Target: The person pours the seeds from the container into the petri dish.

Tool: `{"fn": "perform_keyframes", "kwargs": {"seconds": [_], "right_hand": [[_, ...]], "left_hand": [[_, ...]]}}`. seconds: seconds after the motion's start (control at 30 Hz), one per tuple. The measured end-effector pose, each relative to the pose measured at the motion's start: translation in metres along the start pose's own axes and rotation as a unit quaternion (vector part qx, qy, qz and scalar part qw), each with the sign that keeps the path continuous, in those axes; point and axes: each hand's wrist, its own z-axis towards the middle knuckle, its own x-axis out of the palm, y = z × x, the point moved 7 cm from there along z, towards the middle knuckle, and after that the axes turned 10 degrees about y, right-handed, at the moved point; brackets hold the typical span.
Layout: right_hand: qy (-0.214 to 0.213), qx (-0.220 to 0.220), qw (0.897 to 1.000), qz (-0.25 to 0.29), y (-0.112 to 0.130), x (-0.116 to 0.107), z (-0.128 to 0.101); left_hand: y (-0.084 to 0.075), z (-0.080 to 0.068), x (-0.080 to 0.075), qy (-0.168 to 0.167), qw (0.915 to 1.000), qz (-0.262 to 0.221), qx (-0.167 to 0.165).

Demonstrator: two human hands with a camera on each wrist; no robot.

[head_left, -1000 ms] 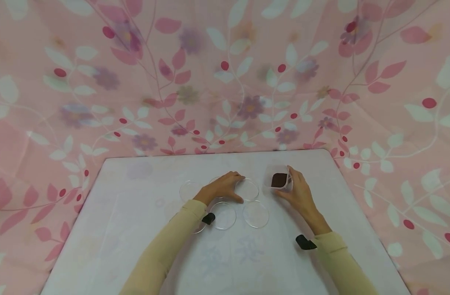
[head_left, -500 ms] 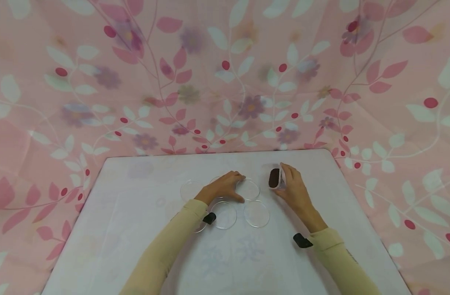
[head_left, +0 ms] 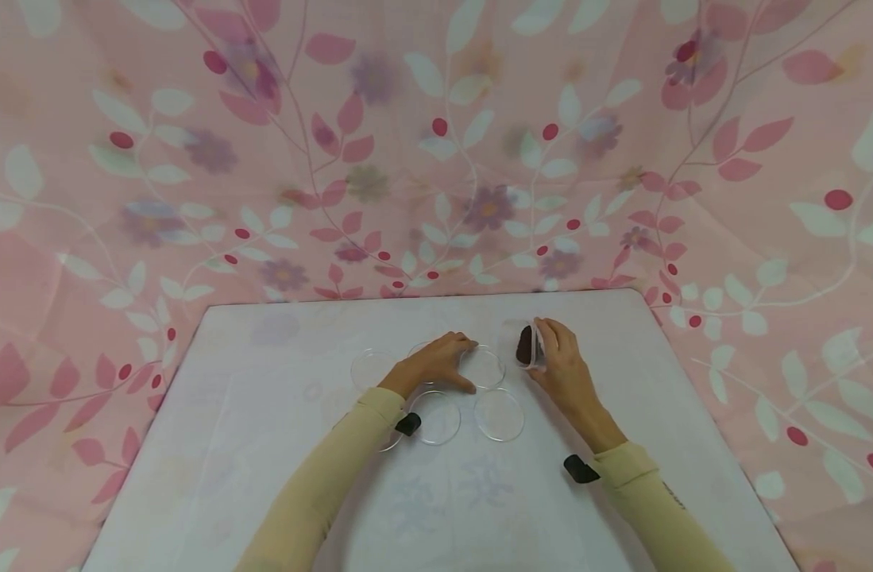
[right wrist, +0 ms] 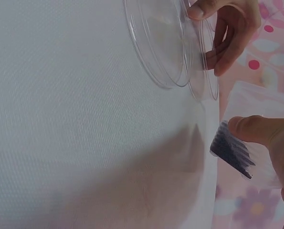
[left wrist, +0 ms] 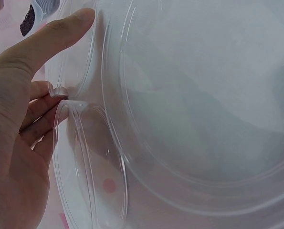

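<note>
My right hand [head_left: 561, 361] grasps the tilted box [head_left: 527, 346] of dark powder; my left hand [head_left: 436, 361] pinches one dish [head_left: 423, 353]; every dish looks unfilled.

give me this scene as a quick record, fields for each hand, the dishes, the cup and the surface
left hand: rests on a clear dish, fingers curled at its rim
right hand: grips the cup
cup: small clear container with dark brown contents, tipped on its side toward the dishes
dishes: several clear round ones grouped mid-table, one nearest the right forearm; none shows any contents
surface: white table, pink floral cloth behind
</note>
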Motion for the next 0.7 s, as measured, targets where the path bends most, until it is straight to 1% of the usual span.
{"fn": "perform_keyframes", "kwargs": {"seconds": [0.27,0.43,0.7], "right_hand": [[0.007,-0.003,1.000,-0.011,0.006,0.002,0.001],[0.014,-0.008,0.999,-0.031,0.009,0.002,0.003],[0.036,-0.017,0.998,-0.055,0.013,0.005,0.006]], "left_hand": [[-0.001,-0.001,-0.001,-0.003,1.0000,0.001,-0.002],[-0.003,-0.002,-0.002,-0.004,1.0000,-0.001,0.000],[-0.004,-0.003,-0.003,-0.012,0.9996,0.021,0.011]]}}
